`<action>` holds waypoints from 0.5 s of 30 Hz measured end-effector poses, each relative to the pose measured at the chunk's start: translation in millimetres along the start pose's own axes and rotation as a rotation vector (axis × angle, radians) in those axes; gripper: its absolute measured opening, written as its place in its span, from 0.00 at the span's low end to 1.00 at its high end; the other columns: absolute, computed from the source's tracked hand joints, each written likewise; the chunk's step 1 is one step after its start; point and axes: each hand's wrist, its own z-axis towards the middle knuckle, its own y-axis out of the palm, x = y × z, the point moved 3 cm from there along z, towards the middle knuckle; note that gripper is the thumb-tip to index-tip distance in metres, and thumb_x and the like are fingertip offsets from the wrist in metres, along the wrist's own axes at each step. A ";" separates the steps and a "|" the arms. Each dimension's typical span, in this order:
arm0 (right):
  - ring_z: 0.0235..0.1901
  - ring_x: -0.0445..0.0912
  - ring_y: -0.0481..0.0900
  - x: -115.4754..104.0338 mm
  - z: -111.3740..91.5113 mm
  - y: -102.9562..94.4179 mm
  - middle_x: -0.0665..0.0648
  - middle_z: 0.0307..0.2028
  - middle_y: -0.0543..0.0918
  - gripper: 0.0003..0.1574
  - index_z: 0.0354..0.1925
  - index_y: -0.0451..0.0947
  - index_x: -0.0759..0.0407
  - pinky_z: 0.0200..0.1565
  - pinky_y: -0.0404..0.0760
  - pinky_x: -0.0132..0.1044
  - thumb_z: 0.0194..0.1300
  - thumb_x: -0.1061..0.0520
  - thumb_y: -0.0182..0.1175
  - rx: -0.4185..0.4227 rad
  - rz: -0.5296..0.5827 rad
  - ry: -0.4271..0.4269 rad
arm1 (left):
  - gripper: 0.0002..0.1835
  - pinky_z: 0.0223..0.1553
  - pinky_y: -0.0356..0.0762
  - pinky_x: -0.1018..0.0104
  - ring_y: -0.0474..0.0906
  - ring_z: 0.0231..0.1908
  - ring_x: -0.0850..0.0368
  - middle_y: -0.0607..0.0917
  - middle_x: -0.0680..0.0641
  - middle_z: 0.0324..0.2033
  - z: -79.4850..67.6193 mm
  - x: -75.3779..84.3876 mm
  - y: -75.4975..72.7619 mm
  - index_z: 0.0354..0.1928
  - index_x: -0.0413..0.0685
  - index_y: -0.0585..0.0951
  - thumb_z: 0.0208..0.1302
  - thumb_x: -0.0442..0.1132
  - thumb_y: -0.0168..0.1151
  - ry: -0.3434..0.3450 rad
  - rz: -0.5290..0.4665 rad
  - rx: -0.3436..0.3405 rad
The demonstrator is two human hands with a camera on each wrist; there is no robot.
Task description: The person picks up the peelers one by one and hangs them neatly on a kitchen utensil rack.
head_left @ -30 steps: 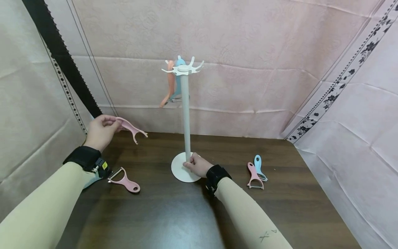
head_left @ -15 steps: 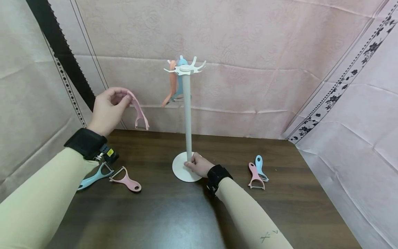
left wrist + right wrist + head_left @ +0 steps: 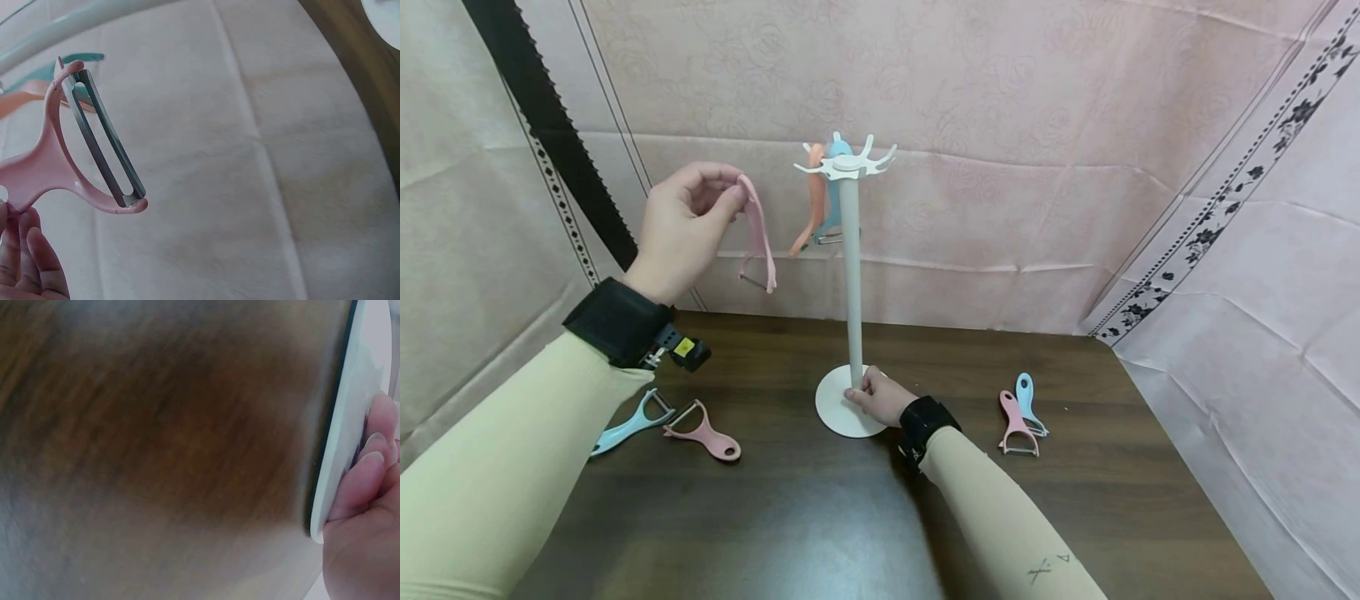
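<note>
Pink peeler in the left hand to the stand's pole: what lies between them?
In the head view, an orange peeler and a blue peeler, both hanging from the stand, show between the held pink peeler and the pole; depth is unclear.

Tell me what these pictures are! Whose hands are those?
There's no robot, just a person. One picture comes from a head camera looking down; wrist cameras take the close-ups. The person's left hand pinches a pink peeler. The right hand holds the white stand low down. From its top hang an orange peeler and a blue peeler. On the brown table lie a second blue peeler and second pink peeler at left, a third pink peeler and third blue peeler at right.
</note>
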 end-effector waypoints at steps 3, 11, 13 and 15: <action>0.32 0.46 0.72 0.2 0.4 0.2 0.54 0.31 0.73 0.21 0.39 0.65 0.57 0.36 0.71 0.37 0.70 0.41 0.55 0.000 0.002 0.001 | 0.13 0.42 0.75 0.72 0.81 0.38 0.57 0.84 0.47 0.39 6.0 4.3 3.5 0.51 0.44 0.80 0.70 0.40 0.58 0.025 -0.013 -0.012; 0.33 0.46 0.73 1.4 1.9 0.4 0.54 0.32 0.73 0.21 0.39 0.65 0.57 0.36 0.71 0.37 0.70 0.41 0.54 -0.004 0.003 0.004 | 0.13 0.45 0.76 0.69 0.81 0.39 0.56 0.83 0.46 0.40 10.8 27.3 15.1 0.52 0.43 0.80 0.69 0.39 0.58 0.062 -0.093 -0.024; 0.32 0.46 0.72 1.7 2.2 0.5 0.54 0.32 0.73 0.21 0.39 0.65 0.57 0.36 0.71 0.37 0.70 0.41 0.55 -0.003 0.006 0.004 | 0.13 0.45 0.76 0.68 0.81 0.39 0.56 0.83 0.46 0.40 10.9 32.8 17.0 0.52 0.43 0.80 0.69 0.39 0.58 0.067 -0.098 -0.021; 0.32 0.46 0.72 2.0 2.6 0.7 0.54 0.31 0.73 0.21 0.39 0.65 0.57 0.36 0.71 0.37 0.70 0.41 0.55 -0.002 0.007 0.002 | 0.12 0.45 0.76 0.68 0.81 0.40 0.56 0.83 0.47 0.40 10.7 38.5 18.5 0.52 0.44 0.80 0.69 0.39 0.58 0.072 -0.093 -0.020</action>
